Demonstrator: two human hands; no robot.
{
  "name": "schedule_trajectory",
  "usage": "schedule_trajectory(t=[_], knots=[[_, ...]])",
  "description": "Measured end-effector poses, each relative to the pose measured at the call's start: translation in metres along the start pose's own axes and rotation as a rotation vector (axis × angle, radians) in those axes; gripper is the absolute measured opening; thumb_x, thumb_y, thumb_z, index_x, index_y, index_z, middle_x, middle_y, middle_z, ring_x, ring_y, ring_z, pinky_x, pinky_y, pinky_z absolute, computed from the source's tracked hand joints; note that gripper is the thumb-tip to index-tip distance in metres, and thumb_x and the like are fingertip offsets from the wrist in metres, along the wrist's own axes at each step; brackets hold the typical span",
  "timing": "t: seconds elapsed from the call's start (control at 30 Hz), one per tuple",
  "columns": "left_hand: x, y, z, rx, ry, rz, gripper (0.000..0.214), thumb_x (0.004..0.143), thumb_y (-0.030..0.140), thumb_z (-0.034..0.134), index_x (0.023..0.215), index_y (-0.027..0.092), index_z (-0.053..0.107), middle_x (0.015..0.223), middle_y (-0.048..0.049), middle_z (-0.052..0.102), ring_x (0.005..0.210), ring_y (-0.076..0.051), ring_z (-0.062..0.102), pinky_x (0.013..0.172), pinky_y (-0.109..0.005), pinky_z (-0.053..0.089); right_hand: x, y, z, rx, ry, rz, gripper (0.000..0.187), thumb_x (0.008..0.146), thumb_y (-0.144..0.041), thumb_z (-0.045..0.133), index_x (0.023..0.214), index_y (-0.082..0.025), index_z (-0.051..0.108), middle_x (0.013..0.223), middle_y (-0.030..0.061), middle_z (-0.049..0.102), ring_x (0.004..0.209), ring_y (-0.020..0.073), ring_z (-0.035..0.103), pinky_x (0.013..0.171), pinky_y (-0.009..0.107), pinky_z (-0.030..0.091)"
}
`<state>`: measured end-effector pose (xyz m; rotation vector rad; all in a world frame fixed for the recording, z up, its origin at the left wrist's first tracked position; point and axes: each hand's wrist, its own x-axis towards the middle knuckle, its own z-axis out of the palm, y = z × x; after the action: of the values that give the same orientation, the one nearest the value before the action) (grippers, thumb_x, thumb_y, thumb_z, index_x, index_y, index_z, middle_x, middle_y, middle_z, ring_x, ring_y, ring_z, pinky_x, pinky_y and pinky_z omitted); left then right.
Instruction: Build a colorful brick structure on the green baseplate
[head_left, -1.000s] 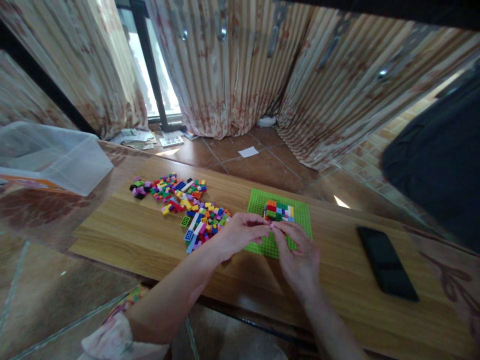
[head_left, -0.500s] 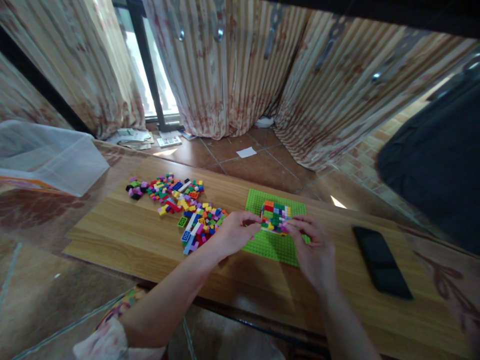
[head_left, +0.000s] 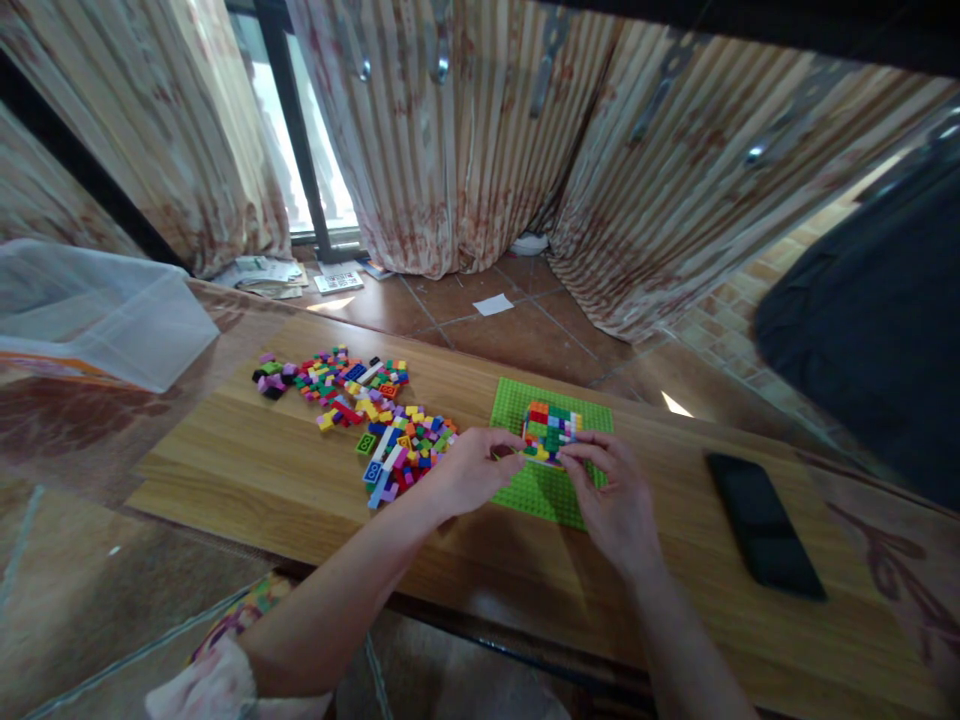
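A low block of multicoloured toy bricks [head_left: 551,425] stands on the green studded baseplate [head_left: 544,500]. My left hand [head_left: 480,468] has its thumb and forefinger curled together against the block's left side. At the block's front right corner, my right hand [head_left: 615,495] is closed, with thumb and fingertips touching the bricks there. Whether a small loose brick sits between those fingertips is too small to make out. Left of my left hand, a pile of loose toy bricks [head_left: 405,440] spreads over the wooden table [head_left: 255,470].
A black phone [head_left: 763,525] lies on the table at the right. At the far left stands a clear plastic bin [head_left: 172,330]. Striped curtains [head_left: 465,150] hang beyond the table, and papers [head_left: 262,275] lie on the floor by the window. A dark shape [head_left: 870,310] fills the right edge.
My right hand has shifted slightly left, its fingertips drawn in at the block's front right corner. My left hand has barely moved.
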<state>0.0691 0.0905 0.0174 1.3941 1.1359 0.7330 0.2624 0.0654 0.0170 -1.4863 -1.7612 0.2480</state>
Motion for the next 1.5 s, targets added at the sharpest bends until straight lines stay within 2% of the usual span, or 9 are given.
schedule_trajectory(t=[0.2,0.6,0.77,0.93,1.17,1.33,1.5], knots=[[0.001,-0.003,-0.001,0.037,-0.044,0.026,0.031,0.078,0.033,0.056,0.098,0.014,0.07,0.068,0.0,0.062,0.056,-0.011,0.052,0.053,-0.021,0.041,0.0,0.0,0.002,-0.015,0.027,-0.015,0.012,0.084,-0.028,0.059,0.082,-0.023,0.069,0.1,0.0063,0.063,0.095,0.0212,0.06,0.087,0.043,0.048],[-0.001,0.003,-0.002,0.025,-0.055,0.018,0.031,0.078,0.033,0.056,0.098,0.014,0.07,0.072,-0.0007,0.063,0.059,-0.011,0.053,0.053,-0.021,0.042,-0.003,-0.001,0.003,0.013,0.057,-0.031,0.011,0.083,-0.026,0.06,0.079,-0.023,0.069,0.095,0.005,0.065,0.091,0.0201,0.06,0.085,0.04,0.049],[-0.002,0.007,-0.004,-0.053,-0.043,-0.001,0.029,0.077,0.032,0.059,0.097,0.014,0.07,0.073,-0.0005,0.064,0.059,-0.01,0.053,0.054,-0.021,0.042,-0.003,-0.001,0.005,0.004,0.082,-0.056,0.012,0.084,-0.025,0.059,0.078,-0.023,0.069,0.093,0.005,0.065,0.091,0.0205,0.06,0.084,0.041,0.049],[-0.005,0.024,-0.011,-0.223,-0.005,-0.003,0.027,0.072,0.029,0.066,0.094,0.014,0.071,0.071,0.0006,0.064,0.059,-0.008,0.051,0.057,-0.02,0.042,-0.001,-0.002,0.007,-0.011,0.116,-0.05,0.012,0.083,-0.023,0.06,0.076,-0.023,0.069,0.091,0.0051,0.066,0.088,0.0201,0.06,0.083,0.04,0.049],[-0.012,0.047,-0.022,-0.394,0.027,0.002,0.032,0.067,0.032,0.073,0.093,0.014,0.071,0.078,-0.0024,0.069,0.069,-0.01,0.057,0.064,-0.022,0.044,0.001,-0.003,0.006,0.17,0.077,0.143,0.015,0.082,-0.032,0.062,0.078,-0.022,0.071,0.095,0.0054,0.065,0.088,0.0185,0.062,0.082,0.035,0.05],[-0.009,0.042,-0.024,-0.354,0.102,-0.059,0.032,0.063,0.03,0.074,0.09,0.013,0.072,0.072,-0.0012,0.067,0.062,-0.009,0.054,0.059,-0.022,0.04,0.003,-0.002,0.004,0.271,0.134,0.291,0.022,0.082,-0.039,0.059,0.085,-0.02,0.07,0.092,0.0059,0.067,0.088,0.0196,0.063,0.075,0.033,0.052],[-0.004,0.035,-0.018,-0.305,0.103,-0.078,0.028,0.064,0.027,0.071,0.088,0.012,0.071,0.066,0.0008,0.063,0.057,-0.008,0.05,0.057,-0.022,0.038,0.004,-0.004,0.007,0.253,0.151,0.407,0.032,0.08,-0.045,0.059,0.096,-0.018,0.068,0.096,0.0088,0.067,0.084,0.0198,0.063,0.072,0.034,0.052]])
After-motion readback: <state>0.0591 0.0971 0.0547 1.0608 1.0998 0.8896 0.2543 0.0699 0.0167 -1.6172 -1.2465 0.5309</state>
